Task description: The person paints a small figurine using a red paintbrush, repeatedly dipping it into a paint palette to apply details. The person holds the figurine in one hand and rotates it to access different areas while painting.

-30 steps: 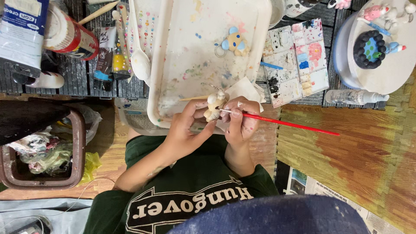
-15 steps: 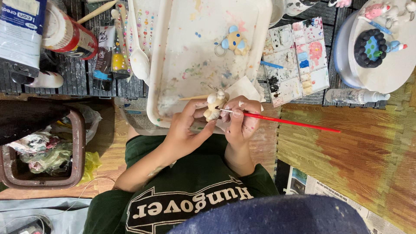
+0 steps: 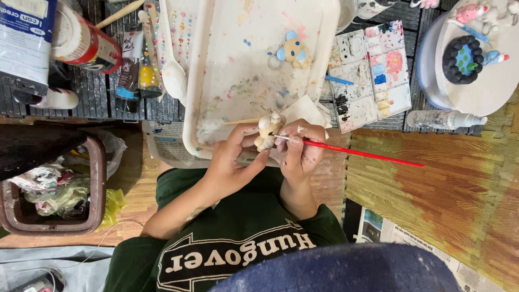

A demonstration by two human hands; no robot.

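Observation:
My left hand [image 3: 232,159] grips a small cream-coloured figurine [image 3: 266,131] over the near edge of a paint-speckled white tray [image 3: 216,81]. Right beside it, my right hand [image 3: 300,148] pinches a thin red-handled brush [image 3: 362,153] whose tip touches the figurine while the handle points off to the right. A wooden stick [image 3: 240,121] pokes out to the left behind the figurine. A blue and yellow figurine [image 3: 292,51] on a key ring lies in the tray's far part.
A stained paint palette [image 3: 367,75] lies right of the tray, a white spoon [image 3: 173,75] and paint tubes [image 3: 138,70] lie left. A round white stand [image 3: 476,59] holds painted figures at far right. A brown bin [image 3: 54,189] with rubbish sits at left.

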